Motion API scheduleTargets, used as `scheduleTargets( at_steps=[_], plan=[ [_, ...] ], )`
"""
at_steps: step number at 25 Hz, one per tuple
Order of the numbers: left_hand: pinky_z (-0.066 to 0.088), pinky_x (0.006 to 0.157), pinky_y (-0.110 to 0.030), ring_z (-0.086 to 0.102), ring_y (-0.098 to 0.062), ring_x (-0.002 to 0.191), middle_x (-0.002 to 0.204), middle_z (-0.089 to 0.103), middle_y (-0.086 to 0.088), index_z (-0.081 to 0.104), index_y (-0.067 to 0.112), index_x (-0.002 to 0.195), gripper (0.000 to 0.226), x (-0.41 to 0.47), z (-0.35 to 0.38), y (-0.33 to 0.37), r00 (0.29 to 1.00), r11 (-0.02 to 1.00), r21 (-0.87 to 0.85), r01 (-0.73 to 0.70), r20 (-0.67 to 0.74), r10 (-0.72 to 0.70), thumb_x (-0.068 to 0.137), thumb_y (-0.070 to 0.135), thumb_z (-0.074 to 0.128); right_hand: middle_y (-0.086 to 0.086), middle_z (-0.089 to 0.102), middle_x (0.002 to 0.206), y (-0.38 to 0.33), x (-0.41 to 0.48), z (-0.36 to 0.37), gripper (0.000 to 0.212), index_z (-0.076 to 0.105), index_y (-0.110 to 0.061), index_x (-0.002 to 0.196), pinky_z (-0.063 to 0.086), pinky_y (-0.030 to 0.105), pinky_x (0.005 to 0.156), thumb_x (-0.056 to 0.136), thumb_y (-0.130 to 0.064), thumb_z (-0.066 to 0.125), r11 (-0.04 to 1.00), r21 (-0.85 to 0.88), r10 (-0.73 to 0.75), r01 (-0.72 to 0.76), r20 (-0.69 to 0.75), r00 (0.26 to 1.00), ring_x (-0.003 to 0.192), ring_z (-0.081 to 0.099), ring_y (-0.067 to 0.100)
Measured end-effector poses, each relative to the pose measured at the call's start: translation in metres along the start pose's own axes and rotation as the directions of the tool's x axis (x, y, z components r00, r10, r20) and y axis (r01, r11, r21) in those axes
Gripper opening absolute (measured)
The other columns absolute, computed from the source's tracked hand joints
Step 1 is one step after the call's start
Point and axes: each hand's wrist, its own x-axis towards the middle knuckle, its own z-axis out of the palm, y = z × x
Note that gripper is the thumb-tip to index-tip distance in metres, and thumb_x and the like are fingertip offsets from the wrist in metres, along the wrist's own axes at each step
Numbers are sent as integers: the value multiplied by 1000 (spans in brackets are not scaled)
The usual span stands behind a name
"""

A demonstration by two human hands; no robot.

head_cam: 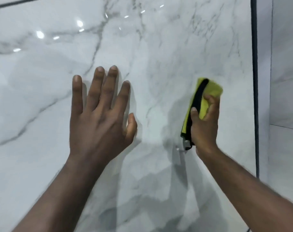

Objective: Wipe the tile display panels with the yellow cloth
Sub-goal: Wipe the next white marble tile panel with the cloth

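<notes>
Right hand (205, 124) gripped folded yellow cloth with black edging (203, 99) against glossy white marble-look tile panel (167, 52).
Left hand (99, 113) lay flat beside it, fingers straight and spread.

The left hand (99, 118) is held flat, fingers spread (thumb out); the right hand (205, 126) is curled round the yellow cloth (212, 89).

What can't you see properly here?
Head view only.
The yellow cloth: lower part hides under the gripping right hand.
The left hand: whether its palm touches the tile panel is unclear.
The grey bit below the cloth: too blurred.
The panel's left and bottom: cut off by the frame.
</notes>
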Motion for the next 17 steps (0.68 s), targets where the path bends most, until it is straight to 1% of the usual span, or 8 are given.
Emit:
scheduleTargets(
  at_steps=[1, 5, 6, 9, 10, 12, 14, 17],
  plan=[
    [4, 134, -61, 22, -37, 165, 175, 30, -18, 55, 10, 157, 62, -10, -5, -10, 1000, 1000, -15, 9, -2, -10, 103, 40, 51, -3, 31, 171, -14, -23, 6, 56, 46, -37, 148, 31, 48, 126, 93, -47, 52, 999, 6, 37, -37, 8, 999, 158, 30, 20],
    [3, 134, -63, 21, -38, 165, 176, 28, -19, 54, 12, 158, 63, -29, -17, -45, 1000, 999, -37, -2, 3, 2, 103, 41, 52, -13, 15, 171, -70, -56, 30, 49, 51, -25, 151, 29, 29, 124, 104, -25, 63, 837, 2, -533, 548, 235, 813, 158, 24, 10],
    [3, 134, -64, 20, -38, 165, 177, 27, -18, 52, 13, 159, 64, -36, -20, -54, 1000, 999, -44, 7, 7, -7, 102, 42, 51, -12, 20, 171, -81, -38, 34, 50, 52, -25, 150, 32, 32, 124, 102, -25, 63, 850, -26, -514, 527, 183, 838, 156, 29, 11],
    [7, 133, -65, 17, -39, 166, 178, 20, -21, 43, 10, 165, 68, -52, -23, -65, 1000, 999, -49, 0, 22, 2, 104, 39, 48, -8, 38, 167, -102, -29, 44, 54, 47, -32, 152, 39, 45, 120, 98, -32, 58, 996, 14, -92, 93, -6, 996, 150, 42, 20],
    [7, 133, -64, 16, -40, 166, 178, 18, -23, 40, 7, 166, 70, -56, -22, -64, 1000, 999, -48, -13, 23, 14, 104, 37, 48, -7, 35, 169, -108, -48, 49, 54, 46, -30, 153, 36, 44, 123, 100, -32, 57, 987, -8, -158, 158, 20, 987, 152, 39, 21],
    [5, 134, -62, 14, -42, 166, 178, 15, -26, 36, 3, 166, 71, -58, -19, -60, 1000, 999, -46, -19, 18, 19, 104, 34, 46, -8, 20, 173, -105, -81, 58, 52, 47, -22, 154, 28, 36, 127, 103, -24, 60, 856, -50, -500, 515, 177, 848, 159, 28, 18],
    [5, 134, -62, 14, -41, 166, 178, 15, -26, 36, 3, 166, 70, -57, -16, -60, 1000, 998, -62, -14, 5, 14, 104, 34, 45, -4, 19, 173, -109, -53, 55, 51, 48, -18, 153, 27, 35, 127, 104, -21, 60, 756, -86, -625, 649, 197, 755, 160, 26, 19],
    [8, 134, -62, 14, -40, 166, 178, 16, -25, 38, 3, 165, 68, -59, -14, -62, 1000, 996, -90, 2, -5, -2, 104, 34, 44, -7, 36, 166, -126, -20, 53, 51, 46, -35, 151, 37, 44, 123, 102, -28, 57, 993, 4, -121, 121, 1, 993, 149, 40, 18]
  ],
)
